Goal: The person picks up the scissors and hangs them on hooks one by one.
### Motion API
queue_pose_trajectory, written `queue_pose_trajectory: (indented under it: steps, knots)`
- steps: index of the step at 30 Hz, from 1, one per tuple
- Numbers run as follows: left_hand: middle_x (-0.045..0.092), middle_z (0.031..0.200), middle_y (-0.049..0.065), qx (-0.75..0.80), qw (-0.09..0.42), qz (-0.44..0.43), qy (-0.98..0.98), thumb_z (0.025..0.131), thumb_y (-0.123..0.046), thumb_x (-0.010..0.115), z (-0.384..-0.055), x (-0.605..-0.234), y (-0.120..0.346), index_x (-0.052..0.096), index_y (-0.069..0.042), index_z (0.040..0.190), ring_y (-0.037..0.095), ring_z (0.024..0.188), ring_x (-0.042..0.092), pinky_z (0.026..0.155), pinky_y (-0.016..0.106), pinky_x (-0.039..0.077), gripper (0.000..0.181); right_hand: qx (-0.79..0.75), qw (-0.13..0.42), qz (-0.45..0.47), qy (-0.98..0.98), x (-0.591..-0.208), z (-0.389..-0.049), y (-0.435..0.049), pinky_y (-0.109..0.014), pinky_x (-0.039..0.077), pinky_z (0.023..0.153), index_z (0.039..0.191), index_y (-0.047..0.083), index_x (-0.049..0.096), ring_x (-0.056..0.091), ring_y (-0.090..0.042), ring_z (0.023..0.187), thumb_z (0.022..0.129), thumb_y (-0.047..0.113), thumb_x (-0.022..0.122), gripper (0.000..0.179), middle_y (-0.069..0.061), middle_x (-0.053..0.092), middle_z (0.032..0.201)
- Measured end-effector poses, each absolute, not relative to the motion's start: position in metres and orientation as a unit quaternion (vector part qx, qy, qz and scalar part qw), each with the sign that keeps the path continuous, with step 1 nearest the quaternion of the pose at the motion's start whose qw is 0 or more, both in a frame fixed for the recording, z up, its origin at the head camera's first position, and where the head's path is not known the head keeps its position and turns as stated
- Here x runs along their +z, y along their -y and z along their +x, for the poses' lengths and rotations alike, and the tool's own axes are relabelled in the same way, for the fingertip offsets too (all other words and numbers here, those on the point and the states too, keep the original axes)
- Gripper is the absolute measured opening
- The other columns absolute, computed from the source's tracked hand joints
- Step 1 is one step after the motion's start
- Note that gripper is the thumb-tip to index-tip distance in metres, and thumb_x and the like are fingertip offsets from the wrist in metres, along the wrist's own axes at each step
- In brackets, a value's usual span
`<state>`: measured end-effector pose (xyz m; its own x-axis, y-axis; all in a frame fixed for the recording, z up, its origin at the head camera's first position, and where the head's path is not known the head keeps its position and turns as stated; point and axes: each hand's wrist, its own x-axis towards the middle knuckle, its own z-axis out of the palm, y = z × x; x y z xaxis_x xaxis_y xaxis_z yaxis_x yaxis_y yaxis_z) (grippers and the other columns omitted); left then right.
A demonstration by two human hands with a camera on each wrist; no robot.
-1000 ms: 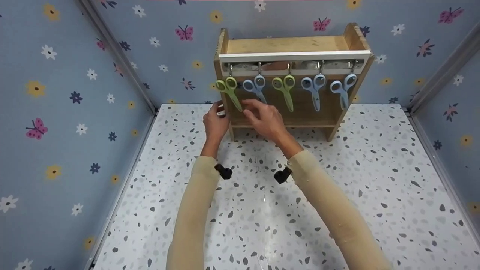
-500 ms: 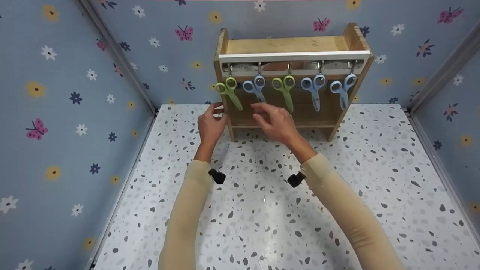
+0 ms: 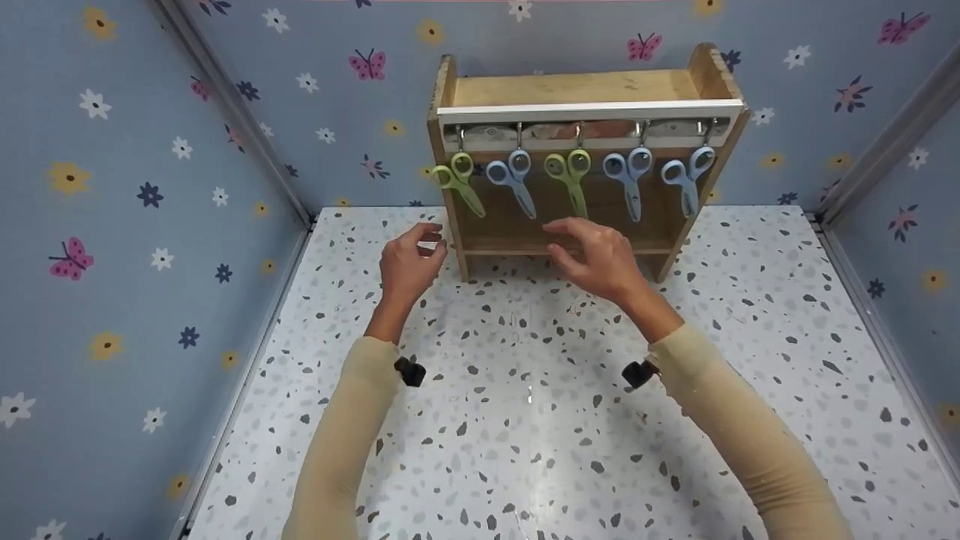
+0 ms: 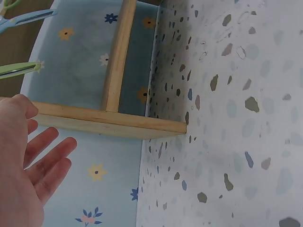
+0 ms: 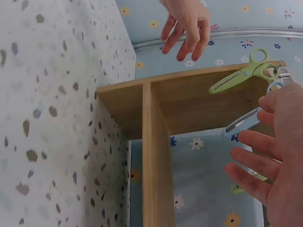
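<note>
Two green and three blue scissors hang by their handle loops in a row from metal hooks. The leftmost are green scissors (image 3: 461, 182), with blue scissors (image 3: 514, 180) beside them. Green scissors (image 3: 571, 174) hang in the middle, then blue scissors (image 3: 630, 178) and blue scissors (image 3: 686, 181) at the right. My left hand (image 3: 409, 262) holds nothing, its fingers loosely bent just left of the rack's side. In front of the rack, below the middle scissors, my right hand (image 3: 600, 259) is likewise without anything, fingers spread in the right wrist view.
The wooden rack (image 3: 570, 88) stands against the back wall (image 3: 480, 30), its hook strip (image 3: 491, 133) across the upper front. A lower crossbar (image 3: 510, 249) joins its sides. Speckled tabletop (image 3: 510, 420) spreads in front, with patterned walls at left and right.
Both hands have drawn back from around the leftmost green scissors and moved apart, left hand leftward, right hand rightward, both nearer the person. The scissors stay hanging on their hooks.
</note>
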<state>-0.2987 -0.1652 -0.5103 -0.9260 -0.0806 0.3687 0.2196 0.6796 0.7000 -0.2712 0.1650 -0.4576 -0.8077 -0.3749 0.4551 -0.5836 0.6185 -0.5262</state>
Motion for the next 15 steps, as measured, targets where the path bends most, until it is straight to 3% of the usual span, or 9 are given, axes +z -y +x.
queue_pose_trajectory:
  steps: [6,15]
  knots:
    - [0.087,0.121,0.014,-0.359,0.199,-0.089,0.908,0.104,-0.018,0.073,-0.284,-0.506,0.169,0.082,-0.009,0.128,0.033,0.095,0.088,0.088,0.053,0.071,0.028,0.307,0.171,0.269,0.897,-0.458,-0.265,-0.186,-0.064,0.062,0.106,0.136,0.01,0.078,0.078,-0.041,0.125,0.106,0.024,0.078,0.033,-0.015,0.082,0.135]
    - [0.086,0.122,0.015,-0.295,0.201,-0.169,0.919,0.1,-0.011,0.077,-0.266,-0.499,0.159,0.082,-0.007,0.125,0.035,0.094,0.087,0.082,0.053,0.071,0.025,0.265,0.202,0.286,0.898,-0.456,-0.257,-0.217,-0.069,0.057,0.116,0.14,0.011,0.077,0.072,-0.046,0.137,0.101,0.026,0.084,0.042,-0.021,0.079,0.14]
